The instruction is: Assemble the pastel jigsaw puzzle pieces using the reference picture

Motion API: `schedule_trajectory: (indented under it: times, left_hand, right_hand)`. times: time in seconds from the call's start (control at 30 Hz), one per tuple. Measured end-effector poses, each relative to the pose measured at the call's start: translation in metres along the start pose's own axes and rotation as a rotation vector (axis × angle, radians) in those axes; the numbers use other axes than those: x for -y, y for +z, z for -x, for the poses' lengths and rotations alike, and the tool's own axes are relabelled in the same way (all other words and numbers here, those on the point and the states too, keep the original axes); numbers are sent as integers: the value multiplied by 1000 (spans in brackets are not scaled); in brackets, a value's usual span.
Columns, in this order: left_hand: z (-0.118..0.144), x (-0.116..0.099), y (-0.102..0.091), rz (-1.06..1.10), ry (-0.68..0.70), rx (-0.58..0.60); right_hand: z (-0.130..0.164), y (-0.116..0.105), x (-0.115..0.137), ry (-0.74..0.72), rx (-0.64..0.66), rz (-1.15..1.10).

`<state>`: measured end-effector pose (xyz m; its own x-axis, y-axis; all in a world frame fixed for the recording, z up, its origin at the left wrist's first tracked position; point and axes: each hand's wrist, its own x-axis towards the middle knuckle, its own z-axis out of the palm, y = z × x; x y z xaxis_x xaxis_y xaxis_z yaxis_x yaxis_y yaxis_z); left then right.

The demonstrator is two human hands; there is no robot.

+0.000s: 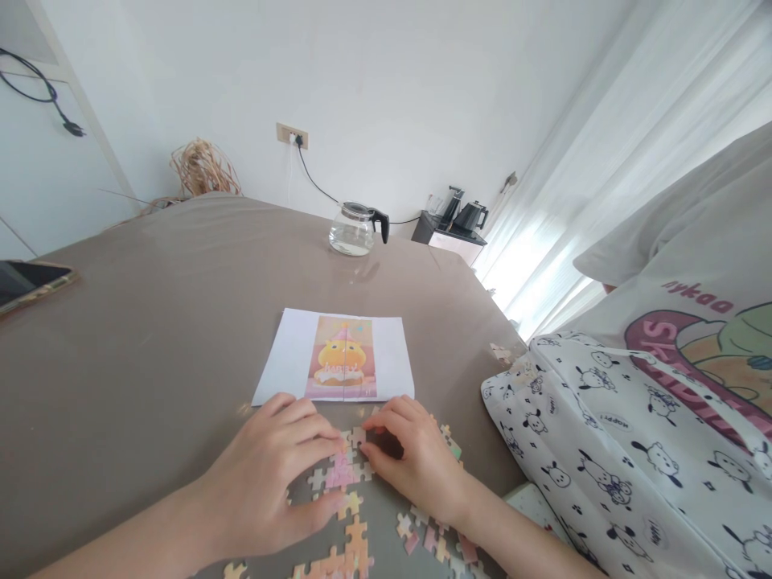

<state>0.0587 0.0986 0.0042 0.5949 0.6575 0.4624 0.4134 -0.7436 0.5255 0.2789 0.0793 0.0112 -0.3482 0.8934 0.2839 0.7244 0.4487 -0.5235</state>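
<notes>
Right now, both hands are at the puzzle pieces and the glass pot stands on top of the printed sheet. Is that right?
Not quite: the head view shows the glass pot standing on the table beyond the printed sheet, not on it. The left hand and right hand are indeed at the puzzle pieces.

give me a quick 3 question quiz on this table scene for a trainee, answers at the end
1. True or false: the glass carafe stands beyond the printed sheet, its black handle to the right in view.
2. Which object lies at the far left edge of the view, on the table?
3. Fill in: between the left hand and right hand lie ____.

Key: 1. True. 2. A smartphone. 3. Jigsaw pieces.
</notes>
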Motion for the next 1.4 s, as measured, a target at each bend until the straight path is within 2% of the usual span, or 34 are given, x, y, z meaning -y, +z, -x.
schedule_trajectory:
  times: [0.13, 0.33, 0.6, 0.73, 1.07, 1.27, 1.4]
  left_hand:
    - [0, 0, 1, -22, 17, -26]
    - [-1, 3, 1, -58, 25, -5]
    - [1, 8, 1, -80, 32, 46]
    - [1, 9, 2, -89, 36, 43]
    - [0, 9, -3, -148, 51, 5]
    - [-9, 14, -14, -142, 7, -45]
    - [-16, 19, -28, -156, -14, -37]
  right_hand:
    - [-1, -2, -2, -1, -14, 16]
    - [1, -13, -7, 18, -53, 92]
    - [28, -24, -4, 28, 33, 211]
    - [36, -24, -3, 36, 30, 229]
    - [14, -15, 19, -93, 30, 250]
    - [3, -18, -1, 82, -24, 313]
    - [0, -17, -5, 120, -7, 332]
